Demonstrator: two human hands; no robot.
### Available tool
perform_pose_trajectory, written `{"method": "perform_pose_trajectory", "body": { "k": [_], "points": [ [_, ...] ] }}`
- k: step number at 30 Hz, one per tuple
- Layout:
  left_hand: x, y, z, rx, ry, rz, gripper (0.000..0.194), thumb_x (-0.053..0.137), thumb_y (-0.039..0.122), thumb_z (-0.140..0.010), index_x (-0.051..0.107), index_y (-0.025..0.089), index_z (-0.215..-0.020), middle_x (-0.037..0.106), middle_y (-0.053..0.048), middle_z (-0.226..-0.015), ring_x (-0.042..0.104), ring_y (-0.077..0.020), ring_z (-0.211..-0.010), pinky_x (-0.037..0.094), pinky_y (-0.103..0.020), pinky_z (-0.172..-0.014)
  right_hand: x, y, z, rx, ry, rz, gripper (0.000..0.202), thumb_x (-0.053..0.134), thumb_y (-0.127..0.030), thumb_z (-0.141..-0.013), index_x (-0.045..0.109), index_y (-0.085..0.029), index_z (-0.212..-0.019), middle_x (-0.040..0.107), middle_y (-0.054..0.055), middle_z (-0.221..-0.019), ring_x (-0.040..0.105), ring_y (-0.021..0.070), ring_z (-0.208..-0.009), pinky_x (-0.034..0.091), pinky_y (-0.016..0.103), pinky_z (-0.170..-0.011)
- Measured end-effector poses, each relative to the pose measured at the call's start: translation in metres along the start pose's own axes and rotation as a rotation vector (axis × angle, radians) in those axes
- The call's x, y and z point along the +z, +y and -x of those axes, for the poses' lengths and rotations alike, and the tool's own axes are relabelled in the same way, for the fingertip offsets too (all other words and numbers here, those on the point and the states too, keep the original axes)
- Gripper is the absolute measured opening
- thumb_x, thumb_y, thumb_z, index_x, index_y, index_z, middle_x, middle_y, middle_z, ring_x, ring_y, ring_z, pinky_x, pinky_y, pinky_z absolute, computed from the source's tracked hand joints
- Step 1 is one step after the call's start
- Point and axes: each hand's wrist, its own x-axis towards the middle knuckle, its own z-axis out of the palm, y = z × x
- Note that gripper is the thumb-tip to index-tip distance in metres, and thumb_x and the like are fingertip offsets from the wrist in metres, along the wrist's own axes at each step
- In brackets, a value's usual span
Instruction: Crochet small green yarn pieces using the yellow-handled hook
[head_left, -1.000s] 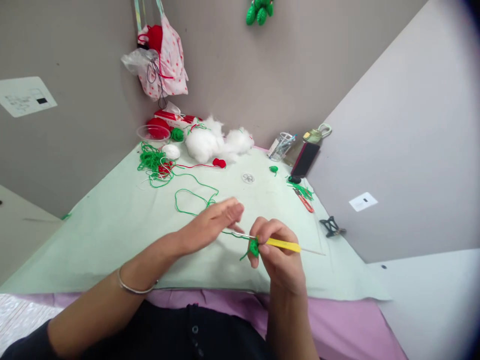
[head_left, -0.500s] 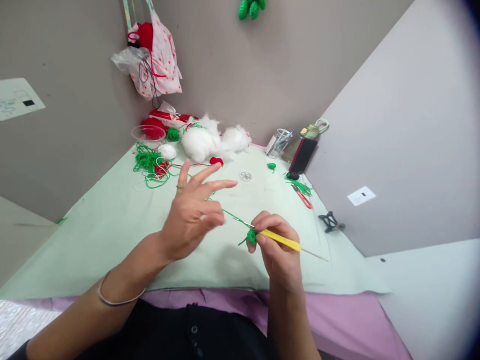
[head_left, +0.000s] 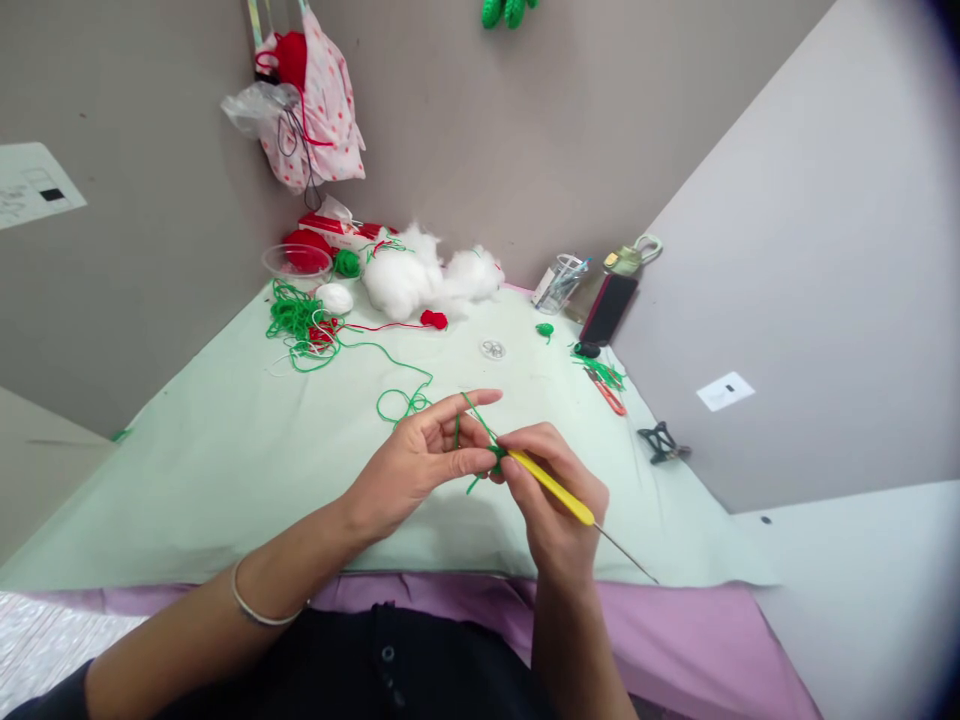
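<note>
My right hand (head_left: pixel 559 490) is closed around a yellow-handled crochet hook (head_left: pixel 555 488), whose thin metal end points down to the right. Against it, my left hand (head_left: pixel 427 450) pinches a small green crochet piece (head_left: pixel 496 459) between thumb and fingers, the index finger stretched out. Green yarn (head_left: pixel 478 412) runs over that raised finger down to the piece, and a short tail hangs below. Loose loops of green yarn (head_left: pixel 409 402) lie on the table behind my left hand. The hook's working tip is mostly hidden by my fingers.
White stuffing (head_left: pixel 405 278) and tangled green yarn (head_left: pixel 292 318) lie at the back left. On the right are a phone (head_left: pixel 609 310), a clear cup (head_left: pixel 559 284), orange snips (head_left: pixel 606 393) and a black stand (head_left: pixel 661 444). A small clear dish (head_left: pixel 493 349) sits mid-table.
My left hand has come down and right from its spread pose, and now grips the green piece beside my right hand. The yarn lies over its index finger; the hook's rear end has tilted lower.
</note>
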Motion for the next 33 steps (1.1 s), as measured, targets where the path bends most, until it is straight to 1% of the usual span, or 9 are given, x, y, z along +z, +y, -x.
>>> {"method": "perform_pose_trajectory", "body": {
  "k": [4, 8, 14, 18, 21, 23, 25, 29, 33],
  "points": [
    [0.002, -0.002, 0.002, 0.002, 0.063, -0.009, 0.056, 0.084, 0.019, -0.08, 0.068, 0.025, -0.134, 0.065, 0.002, -0.084, 0.064, -0.016, -0.084, 0.049, -0.032, -0.085, 0.007, 0.006, 0.001, -0.038, 0.106, 0.036, 0.019, 0.066, -0.019, -0.096, 0.078, -0.03, -0.107, 0.068, 0.002, -0.088, 0.064, 0.0161, -0.076, 0.052, 0.031, -0.066],
    [0.003, -0.002, 0.005, 0.009, 0.113, -0.026, 0.055, 0.084, 0.022, -0.08, 0.067, 0.023, -0.132, 0.064, 0.002, -0.086, 0.061, -0.0156, -0.087, 0.048, -0.032, -0.088, 0.016, 0.01, 0.002, 0.0, 0.212, -0.032, 0.019, 0.06, -0.023, -0.101, 0.078, -0.03, -0.102, 0.065, 0.0, -0.084, 0.064, 0.0138, -0.071, 0.052, 0.03, -0.065],
    [0.003, -0.003, 0.004, 0.031, 0.16, -0.019, 0.06, 0.082, 0.021, -0.081, 0.063, 0.024, -0.139, 0.064, 0.001, -0.089, 0.061, -0.0159, -0.088, 0.046, -0.032, -0.088, 0.017, 0.009, 0.002, -0.03, 0.188, -0.006, 0.016, 0.06, -0.02, -0.1, 0.075, -0.027, -0.102, 0.066, 0.002, -0.085, 0.065, 0.0154, -0.073, 0.054, 0.031, -0.065],
    [0.003, -0.003, 0.005, -0.01, 0.144, 0.006, 0.071, 0.082, 0.022, -0.082, 0.054, 0.023, -0.147, 0.065, 0.002, -0.087, 0.061, -0.0145, -0.085, 0.045, -0.03, -0.087, 0.018, 0.012, 0.006, -0.158, 0.222, 0.209, 0.023, 0.063, -0.014, -0.097, 0.075, -0.029, -0.11, 0.071, 0.005, -0.094, 0.069, 0.0198, -0.087, 0.058, 0.037, -0.073],
    [0.004, -0.002, 0.006, -0.038, 0.15, 0.012, 0.069, 0.084, 0.023, -0.08, 0.057, 0.019, -0.143, 0.066, 0.002, -0.084, 0.061, -0.0148, -0.085, 0.045, -0.03, -0.085, 0.021, 0.014, 0.01, -0.271, 0.294, 0.314, 0.032, 0.064, -0.01, -0.095, 0.076, -0.032, -0.115, 0.074, 0.006, -0.106, 0.07, 0.0221, -0.098, 0.06, 0.04, -0.08],
    [0.004, -0.001, 0.006, -0.043, 0.153, 0.011, 0.065, 0.084, 0.023, -0.08, 0.059, 0.019, -0.14, 0.066, 0.001, -0.084, 0.061, -0.0151, -0.084, 0.045, -0.031, -0.086, 0.023, 0.014, 0.011, -0.234, 0.292, 0.237, 0.033, 0.062, -0.009, -0.096, 0.076, -0.033, -0.115, 0.075, 0.006, -0.108, 0.07, 0.0219, -0.1, 0.06, 0.04, -0.081],
    [0.004, -0.001, 0.006, -0.042, 0.149, 0.01, 0.064, 0.084, 0.023, -0.08, 0.06, 0.02, -0.14, 0.067, 0.001, -0.086, 0.061, -0.0158, -0.086, 0.045, -0.032, -0.087, 0.024, 0.013, 0.01, -0.143, 0.278, 0.09, 0.029, 0.061, -0.013, -0.098, 0.077, -0.033, -0.111, 0.075, 0.005, -0.104, 0.07, 0.0213, -0.097, 0.058, 0.039, -0.08],
    [0.002, 0.0, 0.006, -0.038, 0.137, -0.01, 0.062, 0.083, 0.022, -0.08, 0.062, 0.022, -0.139, 0.067, 0.0, -0.09, 0.062, -0.0165, -0.088, 0.045, -0.032, -0.086, 0.02, 0.013, 0.004, 0.023, 0.247, -0.211, 0.015, 0.063, -0.025, -0.099, 0.077, -0.029, -0.1, 0.075, 0.004, -0.094, 0.065, 0.0167, -0.076, 0.054, 0.034, -0.069],
    [-0.001, -0.001, 0.007, -0.015, 0.125, -0.056, 0.056, 0.082, 0.023, -0.082, 0.064, 0.023, -0.135, 0.064, 0.001, -0.088, 0.059, -0.0146, -0.086, 0.045, -0.03, -0.086, 0.015, 0.012, -0.001, 0.145, 0.203, -0.396, 0.017, 0.06, -0.032, -0.101, 0.074, -0.025, -0.093, 0.076, 0.003, -0.09, 0.061, 0.0124, -0.063, 0.051, 0.029, -0.061]
  ]
}}
